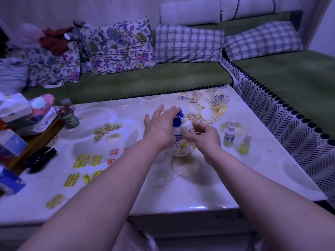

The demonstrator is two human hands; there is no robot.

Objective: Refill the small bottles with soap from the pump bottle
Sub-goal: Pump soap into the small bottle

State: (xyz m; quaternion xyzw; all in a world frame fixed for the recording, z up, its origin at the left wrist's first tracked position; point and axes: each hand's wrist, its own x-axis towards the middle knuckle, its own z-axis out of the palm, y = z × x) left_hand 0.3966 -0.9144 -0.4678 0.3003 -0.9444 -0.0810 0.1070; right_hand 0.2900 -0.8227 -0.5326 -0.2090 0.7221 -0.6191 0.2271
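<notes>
the white pump bottle [178,144] with a blue pump head stands upright on the surface [235,178]. a small white bottle [188,128] tilts against it, neck at the nozzle. right of them, a taller spray bottle [229,134] and a shorter spray bottle [244,144] stand upright, capped.

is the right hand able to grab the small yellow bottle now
Probably not yet: the right hand grips a white bottle at the pump bottle, though the yellow bottle stands near.

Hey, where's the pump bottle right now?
Head view: the pump bottle stands mid-way on the table, the left hand flat over its blue pump and the right hand holding a small white bottle against its spout.
</notes>
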